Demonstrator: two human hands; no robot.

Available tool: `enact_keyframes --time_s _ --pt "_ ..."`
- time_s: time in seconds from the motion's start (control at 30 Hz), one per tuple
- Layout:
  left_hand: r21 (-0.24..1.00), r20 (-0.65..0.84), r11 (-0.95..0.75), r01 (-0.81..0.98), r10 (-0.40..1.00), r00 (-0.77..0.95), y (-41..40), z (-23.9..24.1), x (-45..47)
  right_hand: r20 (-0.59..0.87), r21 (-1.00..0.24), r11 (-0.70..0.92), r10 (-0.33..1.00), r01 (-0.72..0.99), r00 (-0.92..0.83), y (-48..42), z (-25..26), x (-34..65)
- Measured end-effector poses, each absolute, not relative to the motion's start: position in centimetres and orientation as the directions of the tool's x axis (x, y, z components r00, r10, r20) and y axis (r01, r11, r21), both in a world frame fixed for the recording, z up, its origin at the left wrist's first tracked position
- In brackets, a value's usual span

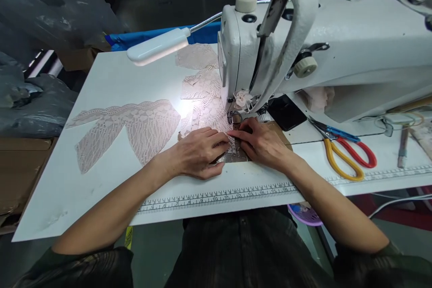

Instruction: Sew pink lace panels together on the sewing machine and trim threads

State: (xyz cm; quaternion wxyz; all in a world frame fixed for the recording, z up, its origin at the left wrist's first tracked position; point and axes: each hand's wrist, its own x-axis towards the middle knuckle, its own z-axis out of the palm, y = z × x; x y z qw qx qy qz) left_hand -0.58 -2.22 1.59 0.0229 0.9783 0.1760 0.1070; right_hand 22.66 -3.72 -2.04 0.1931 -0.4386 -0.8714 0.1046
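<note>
Pale pink lace fabric [209,114] lies under the presser foot [235,117] of a white sewing machine [337,49]. My left hand [199,150] rests on the lace in front of the needle, fingers curled and pressing it down. My right hand [261,141] sits beside it on the right, fingertips pinching the lace edge just below the presser foot. The two hands' fingertips nearly touch. The part of the lace beneath my hands is hidden.
A larger lace piece [135,128] lies to the left on the white table [101,81]. More lace pieces [197,56] sit behind, under a gooseneck lamp [157,46]. Scissors [344,148] with red and yellow handles lie at the right. A ruler strip [216,198] runs along the front edge.
</note>
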Motion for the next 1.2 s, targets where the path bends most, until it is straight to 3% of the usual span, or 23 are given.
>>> enact_keyframes --time_s 0.43,1.2 --pt "0.054 0.212 -0.900 0.432 0.433 0.876 -2.4 0.6 -0.4 0.221 -0.338 0.584 0.811 0.738 -0.541 -3.7 -2.1 22.8" --pt "0.007 0.288 -0.901 0.435 0.418 0.862 -0.6 -0.4 -0.1 0.237 -0.320 0.559 0.829 0.765 -0.507 -3.7 -1.8 22.3"
